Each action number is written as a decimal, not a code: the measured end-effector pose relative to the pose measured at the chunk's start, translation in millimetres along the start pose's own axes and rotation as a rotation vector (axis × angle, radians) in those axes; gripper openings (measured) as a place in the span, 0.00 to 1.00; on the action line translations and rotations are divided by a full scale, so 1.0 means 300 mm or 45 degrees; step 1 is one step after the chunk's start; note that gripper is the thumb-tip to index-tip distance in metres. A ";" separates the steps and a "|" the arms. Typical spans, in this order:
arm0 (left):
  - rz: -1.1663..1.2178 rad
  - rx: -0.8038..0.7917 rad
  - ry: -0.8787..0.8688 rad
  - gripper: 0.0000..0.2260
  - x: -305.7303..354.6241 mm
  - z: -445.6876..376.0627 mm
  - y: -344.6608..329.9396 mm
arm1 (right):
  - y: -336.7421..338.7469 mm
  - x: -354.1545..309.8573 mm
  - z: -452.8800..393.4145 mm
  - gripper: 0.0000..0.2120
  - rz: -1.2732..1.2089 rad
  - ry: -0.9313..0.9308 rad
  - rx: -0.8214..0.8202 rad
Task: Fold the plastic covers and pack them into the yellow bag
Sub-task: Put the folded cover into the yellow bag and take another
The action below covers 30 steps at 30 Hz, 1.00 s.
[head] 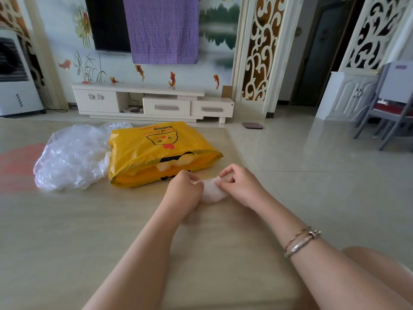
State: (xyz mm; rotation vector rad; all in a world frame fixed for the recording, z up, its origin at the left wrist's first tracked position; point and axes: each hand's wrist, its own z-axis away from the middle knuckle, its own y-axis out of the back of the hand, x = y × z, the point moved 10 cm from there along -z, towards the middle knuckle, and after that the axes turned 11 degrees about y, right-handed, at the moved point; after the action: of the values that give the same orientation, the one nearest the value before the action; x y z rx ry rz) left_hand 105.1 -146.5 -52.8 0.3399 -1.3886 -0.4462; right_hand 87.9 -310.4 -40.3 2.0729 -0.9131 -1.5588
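While both hands' fingers pinch a folded plastic cover (211, 191), the yellow bag (156, 151) already holds white covers.

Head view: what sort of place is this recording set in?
Most likely a home living room: a wall-mounted TV half covered by a purple cloth, a low white TV cabinet beneath it, and a painted mural wall above a glossy tiled floor.
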 end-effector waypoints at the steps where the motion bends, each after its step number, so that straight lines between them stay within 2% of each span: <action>1: -0.019 0.016 -0.005 0.10 0.001 -0.001 0.000 | -0.011 0.005 -0.003 0.08 0.032 -0.026 -0.031; 6: -0.093 0.064 -0.022 0.11 0.004 -0.002 -0.002 | -0.031 0.000 -0.016 0.08 0.234 -0.036 -0.130; 10: -0.029 0.055 -0.042 0.13 0.005 0.013 0.001 | -0.034 -0.012 -0.012 0.08 -0.004 -0.078 -0.172; 14: 0.210 0.104 -0.107 0.19 0.026 0.035 0.044 | 0.024 -0.064 0.008 0.06 -0.311 -0.022 -0.020; 17: 0.275 0.013 -0.109 0.19 0.038 0.052 0.024 | 0.068 -0.108 0.035 0.08 -0.456 0.051 0.070; 20: 0.392 -0.046 -0.144 0.16 0.061 0.073 0.022 | 0.077 -0.138 0.049 0.10 -0.498 0.114 0.022; 23: 0.483 0.028 -0.150 0.11 0.066 0.077 0.067 | 0.066 -0.164 0.051 0.09 -0.432 0.177 -0.048; 27: 0.528 0.142 -0.210 0.09 0.070 0.069 0.125 | 0.053 -0.175 0.032 0.13 -0.416 0.224 -0.019; 30: 0.181 0.359 -0.446 0.05 0.080 0.085 0.215 | 0.036 -0.196 0.014 0.15 -0.404 0.316 -0.001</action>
State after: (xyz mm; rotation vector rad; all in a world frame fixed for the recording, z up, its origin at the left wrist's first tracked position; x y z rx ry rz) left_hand 89.4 -101.5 3.1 0.4016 -1.8118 -0.1960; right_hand 71.2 -276.7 6.2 2.4343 -0.5142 -1.3972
